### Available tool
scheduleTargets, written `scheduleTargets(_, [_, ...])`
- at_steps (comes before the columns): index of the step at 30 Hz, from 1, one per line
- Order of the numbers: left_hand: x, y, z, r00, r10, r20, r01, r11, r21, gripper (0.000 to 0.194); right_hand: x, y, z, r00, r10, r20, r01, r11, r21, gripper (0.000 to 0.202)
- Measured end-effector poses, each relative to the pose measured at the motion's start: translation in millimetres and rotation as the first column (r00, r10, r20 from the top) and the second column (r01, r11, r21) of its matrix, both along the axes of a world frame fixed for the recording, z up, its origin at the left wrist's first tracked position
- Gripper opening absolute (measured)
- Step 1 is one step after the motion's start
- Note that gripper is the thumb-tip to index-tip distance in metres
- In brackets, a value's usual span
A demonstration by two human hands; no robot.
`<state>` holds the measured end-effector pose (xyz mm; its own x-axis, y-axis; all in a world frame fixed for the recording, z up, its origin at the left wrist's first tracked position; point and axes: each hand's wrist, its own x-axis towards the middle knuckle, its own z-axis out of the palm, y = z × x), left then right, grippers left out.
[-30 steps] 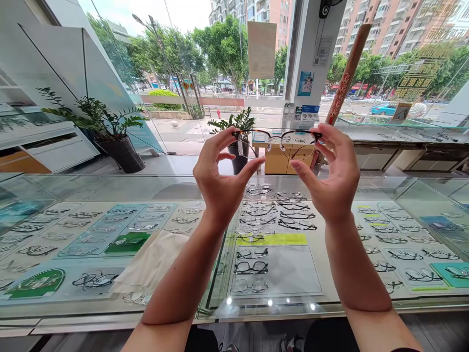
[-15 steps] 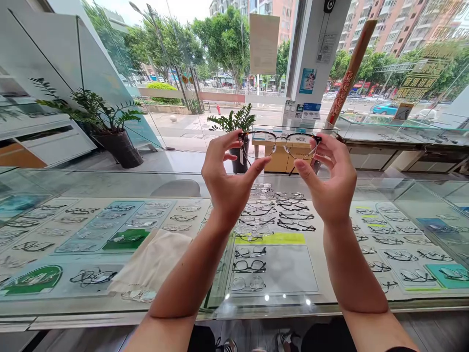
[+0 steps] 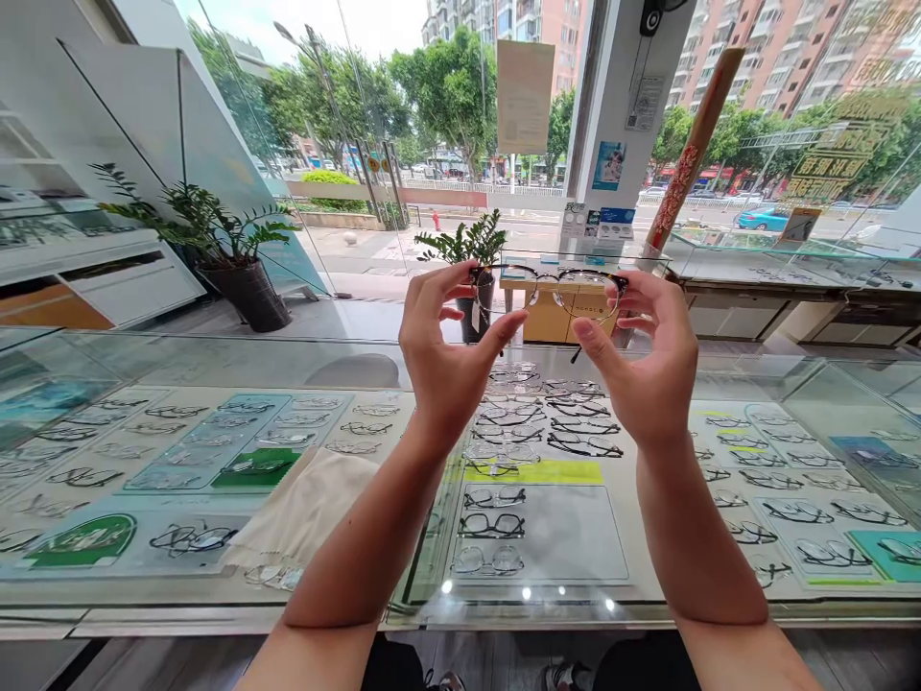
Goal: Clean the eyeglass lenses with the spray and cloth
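Head view: the fingers of the left hand (image 3: 450, 350) and right hand (image 3: 651, 360) pinch opposite ends of the glasses (image 3: 548, 276), raised above the glass bench (image 3: 345, 597); uneven pulling could splay the frame, or a loose pinch drop it

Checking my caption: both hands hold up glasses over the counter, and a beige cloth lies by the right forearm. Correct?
The head view shows the cloth by the left forearm, not the right; left hand and right hand do hold the glasses.
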<state>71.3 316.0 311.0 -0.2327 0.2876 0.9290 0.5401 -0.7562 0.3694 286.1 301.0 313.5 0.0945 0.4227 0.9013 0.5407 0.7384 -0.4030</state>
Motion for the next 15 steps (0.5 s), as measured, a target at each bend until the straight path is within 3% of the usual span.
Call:
scheduleTargets(9, [-10.5, 7.9, -1.7, 0.991, -0.130, -0.007, 0.128, 0.983, -0.132, 0.052, -12.0, -8.6, -1.2, 0.999, -0.047, -0.012, 0.048, 0.998, 0.035, 0.056])
scheduleTargets(15, [-8.4, 5.1, -1.8, 0.990, -0.140, 0.019, 0.141, 0.977, -0.160, 0.054, -13.7, -7.5, -3.4, 0.999, -0.035, -0.016, 0.036, 0.998, 0.045, 0.058])
